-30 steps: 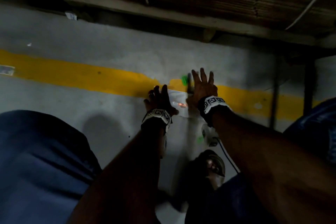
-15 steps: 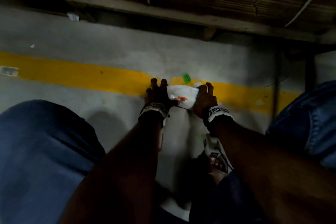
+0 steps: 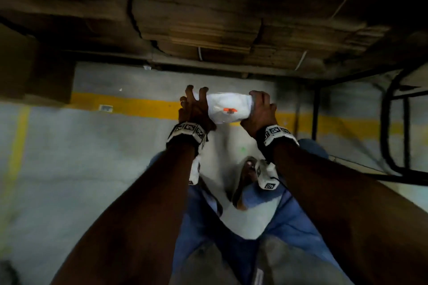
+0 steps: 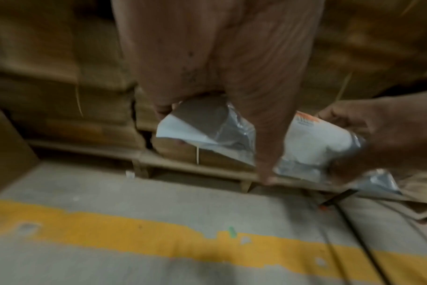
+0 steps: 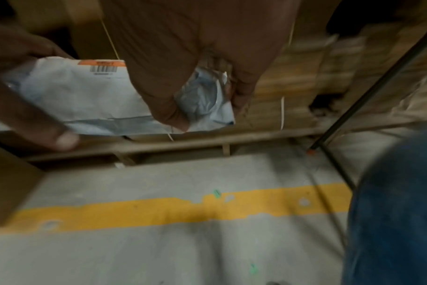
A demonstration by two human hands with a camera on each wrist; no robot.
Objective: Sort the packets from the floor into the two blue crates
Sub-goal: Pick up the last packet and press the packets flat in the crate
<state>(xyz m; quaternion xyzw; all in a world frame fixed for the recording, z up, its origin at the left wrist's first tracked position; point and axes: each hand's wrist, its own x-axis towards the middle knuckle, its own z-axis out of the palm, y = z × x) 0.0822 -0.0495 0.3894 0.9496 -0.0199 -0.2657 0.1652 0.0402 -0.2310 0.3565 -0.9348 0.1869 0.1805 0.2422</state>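
Nearest the camera are the person's blue-trousered legs (image 3: 273, 222) and a sandalled foot on the grey floor (image 3: 69, 169). Above them both forearms reach forward. The left hand (image 3: 193, 109) grips one end of a white packet (image 3: 228, 109), its fingers curled over the top edge; the right hand (image 3: 260, 109) clasps the other end, thumb and fingers wrapped round the crumpled plastic. The packet is held in the air between the two hands, clear of the floor, with an orange label and barcode showing on its face. Beyond it a yellow line (image 3: 139, 106) crosses the floor, and further off stand stacked cardboard sheets on a pallet (image 3: 208, 30), with a black metal frame (image 3: 393, 134) to the right.

The step in hand looks like the pick-up and label check. No blue crate is in view, so the next move calls for turning to find the crates, deciding which one suits this packet, and carrying it there without losing grip on the slippery plastic.
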